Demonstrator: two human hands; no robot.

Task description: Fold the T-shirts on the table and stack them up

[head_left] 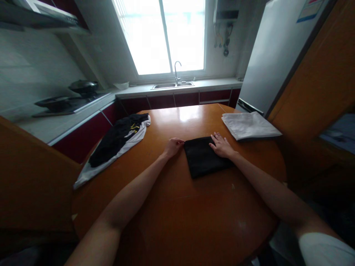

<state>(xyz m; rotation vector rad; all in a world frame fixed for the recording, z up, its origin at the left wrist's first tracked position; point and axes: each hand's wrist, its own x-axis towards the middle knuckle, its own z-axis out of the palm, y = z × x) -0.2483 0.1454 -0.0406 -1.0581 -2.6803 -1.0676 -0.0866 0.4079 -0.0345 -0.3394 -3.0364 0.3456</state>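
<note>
Head view. Surface (pixel 172 207): brown, glossy, rounded edge, filling the middle and lower part of the frame; window glare on its far end. Room: kitchen. Bright window (pixel 185 40) at top centre; below it a pale worktop (pixel 138 89) with sink (pixel 164 86) and curved tap (pixel 175 72), dark red cabinets (pixel 163 101) underneath. Upper left: range hood (pixel 44 16); beneath it, a lidded pot (pixel 84 87) and a dark pan (pixel 52 102) at the stove. Upper right: wall unit (pixel 226 11) with pipes, then a tall fridge (pixel 266 51).

On the surface, left side of the frame: dark garment (pixel 113 138) with yellow marks, lying over a white cloth (pixel 85 175) that shows along its near side. Right of centre: grey cloth (pixel 249 123), folded flat, a dark layer showing under its near edge.

Black cloth (pixel 202 160): folded to a flat four-sided shape, centre of the frame, between the hands. Left hand (pixel 173 147) at its upper-left corner, fingers drawn together, pinching that corner. Right hand (pixel 221 145) palm down over its upper-right part, fingers spread, pressing flat and gripping nothing; hand and wrist cover part of the right edge. Grey cloth lies near the right hand, apart from it. White sleeve (pixel 324 249) at lower right.
</note>
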